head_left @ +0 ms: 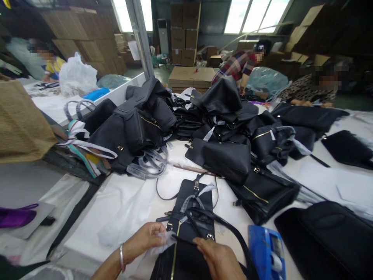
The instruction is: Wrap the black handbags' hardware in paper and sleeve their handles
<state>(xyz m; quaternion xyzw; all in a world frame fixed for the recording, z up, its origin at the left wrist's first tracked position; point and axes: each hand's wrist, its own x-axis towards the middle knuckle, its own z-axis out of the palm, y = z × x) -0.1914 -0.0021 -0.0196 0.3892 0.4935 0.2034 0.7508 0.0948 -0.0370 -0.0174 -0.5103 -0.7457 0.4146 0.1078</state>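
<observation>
Black, probably soft and pliable, the bag (187,258) lies bottom centre, likely best held by its strap (185,240), left hand (153,235) pinching clear film (168,240), right hand (218,256) half-curled at the strap, grip unclear.

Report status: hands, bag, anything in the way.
Left hand pinching plastic wrap; right hand at black strap. Black bag beneath both. Blue object beside right hand; other bags piled beyond.

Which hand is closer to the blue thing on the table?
Right. The right hand is just to the left of the blue thing, over a black bag; the left hand is farther left, pinching clear plastic.
</observation>
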